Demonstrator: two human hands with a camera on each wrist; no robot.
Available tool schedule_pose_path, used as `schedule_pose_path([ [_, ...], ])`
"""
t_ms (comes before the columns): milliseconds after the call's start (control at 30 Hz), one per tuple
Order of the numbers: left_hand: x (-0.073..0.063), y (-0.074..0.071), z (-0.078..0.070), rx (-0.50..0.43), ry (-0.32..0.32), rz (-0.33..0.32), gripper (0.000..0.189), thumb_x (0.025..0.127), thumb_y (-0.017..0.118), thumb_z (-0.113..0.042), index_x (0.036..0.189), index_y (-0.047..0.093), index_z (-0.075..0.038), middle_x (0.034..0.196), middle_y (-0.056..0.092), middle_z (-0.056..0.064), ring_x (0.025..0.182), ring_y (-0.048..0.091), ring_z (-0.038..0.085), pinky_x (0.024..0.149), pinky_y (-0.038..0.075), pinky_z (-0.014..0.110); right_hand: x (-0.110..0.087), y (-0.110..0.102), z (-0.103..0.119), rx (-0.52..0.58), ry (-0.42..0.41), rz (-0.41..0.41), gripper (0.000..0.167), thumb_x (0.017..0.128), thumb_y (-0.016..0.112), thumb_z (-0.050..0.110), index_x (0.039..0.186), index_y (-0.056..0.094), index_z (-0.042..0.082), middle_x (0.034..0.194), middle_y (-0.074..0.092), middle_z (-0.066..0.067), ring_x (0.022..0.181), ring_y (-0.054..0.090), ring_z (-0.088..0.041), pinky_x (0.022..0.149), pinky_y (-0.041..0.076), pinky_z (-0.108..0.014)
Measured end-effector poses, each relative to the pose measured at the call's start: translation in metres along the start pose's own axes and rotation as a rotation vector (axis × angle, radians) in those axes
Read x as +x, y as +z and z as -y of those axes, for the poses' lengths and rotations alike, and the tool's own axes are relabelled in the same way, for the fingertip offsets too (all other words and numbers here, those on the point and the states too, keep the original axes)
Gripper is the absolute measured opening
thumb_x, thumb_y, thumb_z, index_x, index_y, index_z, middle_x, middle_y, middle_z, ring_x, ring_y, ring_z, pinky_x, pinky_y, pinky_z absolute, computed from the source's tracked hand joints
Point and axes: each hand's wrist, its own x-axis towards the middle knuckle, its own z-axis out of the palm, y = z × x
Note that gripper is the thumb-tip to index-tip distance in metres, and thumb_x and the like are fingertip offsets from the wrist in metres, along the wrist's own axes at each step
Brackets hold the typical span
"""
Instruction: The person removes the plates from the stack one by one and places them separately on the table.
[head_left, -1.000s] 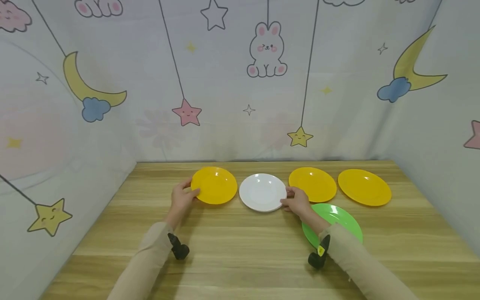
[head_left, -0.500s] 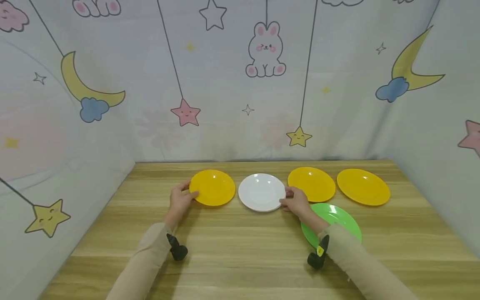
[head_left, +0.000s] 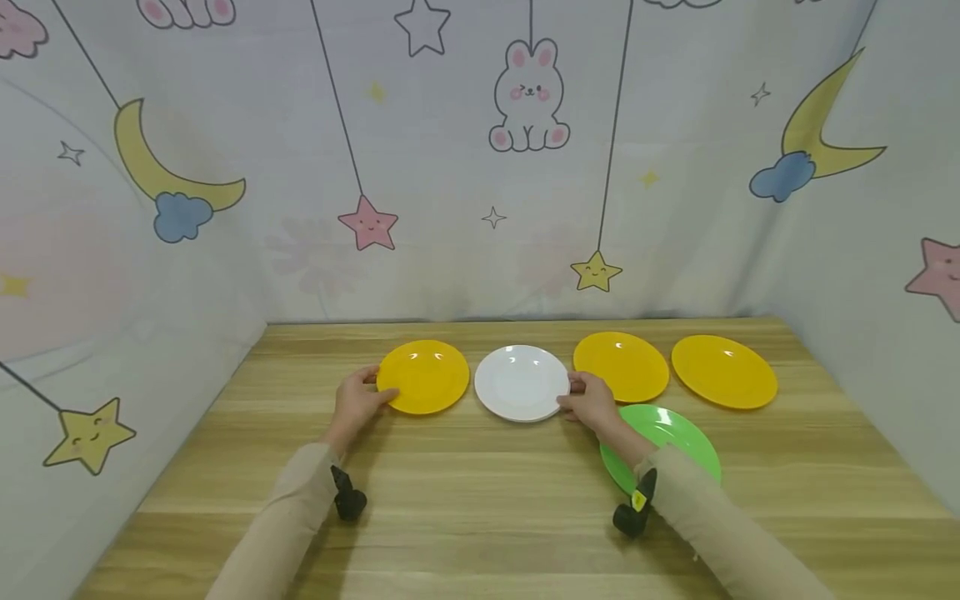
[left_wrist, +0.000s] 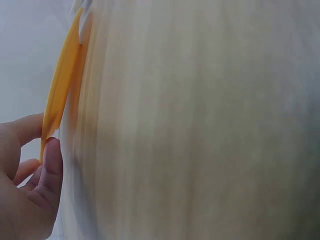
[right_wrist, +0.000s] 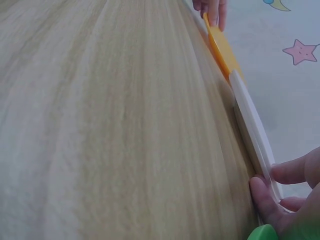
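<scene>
In the head view my left hand (head_left: pixel 356 406) pinches the left rim of a yellow plate (head_left: pixel 423 377). The left wrist view has this yellow plate (left_wrist: pixel 62 75) edge-on, its rim between my thumb and fingers. To its right, a white plate (head_left: pixel 522 382) has its right rim pinched by my right hand (head_left: pixel 592 403). From the right wrist, the white plate (right_wrist: pixel 251 122) appears edge-on, with thumb and fingers on either side of its rim. Below my right forearm lies a green plate (head_left: pixel 671 442), partly covered by that arm.
Two more yellow plates lie at the back right: one yellow plate (head_left: pixel 626 367) near my right hand, another yellow plate (head_left: pixel 724 372) farther right. All are on a wooden table (head_left: pixel 480 517). A printed curtain (head_left: pixel 442 158) stands behind and at both sides.
The left yellow plate and my left hand have come slightly nearer and lower. My right hand and the white plate hold about the same place. The whole view has shifted a little.
</scene>
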Motion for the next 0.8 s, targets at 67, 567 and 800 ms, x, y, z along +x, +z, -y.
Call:
schedule_pose_path([
  [67, 0.0009, -0.0011, 0.0002, 0.003, -0.006, 0.018, 0.059, 0.079, 0.069, -0.007, 0.130, 0.042, 0.007, 0.118, 0.050, 0.027, 0.063, 0.059, 0.007, 0.054, 0.054, 0.020, 0.0003, -0.0002, -0.0002, 0.001, 0.001, -0.004, 0.055, 0.080, 0.063, -0.004, 0.130, 0.041, -0.009, 0.109, 0.050, -0.024, 0.074, 0.059, -0.018, 0.060, 0.057, -0.026],
  [567, 0.0040, -0.0064, 0.0028, 0.150, 0.022, 0.021, 0.058, 0.079, 0.069, -0.013, 0.128, 0.044, 0.009, 0.121, 0.051, 0.025, 0.077, 0.061, 0.021, 0.069, 0.053, 0.028, -0.0027, 0.0002, 0.0012, -0.008, -0.007, -0.010, 0.054, 0.080, 0.064, -0.003, 0.129, 0.042, -0.009, 0.109, 0.051, -0.024, 0.070, 0.058, -0.015, 0.059, 0.056, -0.025],
  [800, 0.0042, -0.0075, -0.0005, 0.214, 0.026, 0.012, 0.062, 0.079, 0.068, -0.016, 0.128, 0.042, 0.012, 0.123, 0.049, 0.027, 0.117, 0.044, 0.038, 0.102, 0.035, 0.046, -0.0015, 0.0004, 0.0003, 0.000, -0.002, -0.017, 0.053, 0.080, 0.064, -0.004, 0.128, 0.043, -0.009, 0.110, 0.052, -0.024, 0.070, 0.059, -0.015, 0.059, 0.057, -0.026],
])
